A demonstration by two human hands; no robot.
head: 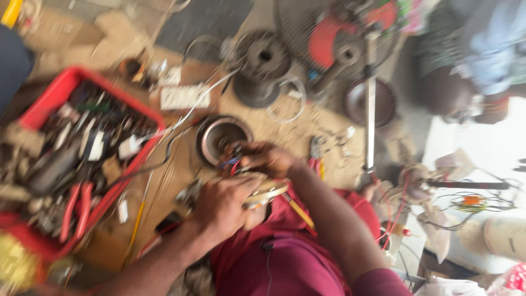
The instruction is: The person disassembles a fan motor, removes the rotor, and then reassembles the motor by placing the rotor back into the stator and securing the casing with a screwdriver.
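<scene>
Motion blur smears everything; the left hand (222, 205) closes its grip on a round, pale disc part (267, 192) at six o'clock from the metal motor cup (222, 140). The right hand (268, 159) curls over coloured wires (233, 163) at the cup's rim, its grip hard to tell. The red crate (52, 98) of tangled tools sits at nine o'clock.

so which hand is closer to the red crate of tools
Left. The left hand sits just to the right of the red crate, close to its near corner. The right hand is farther right, past the round metal housing.
</scene>
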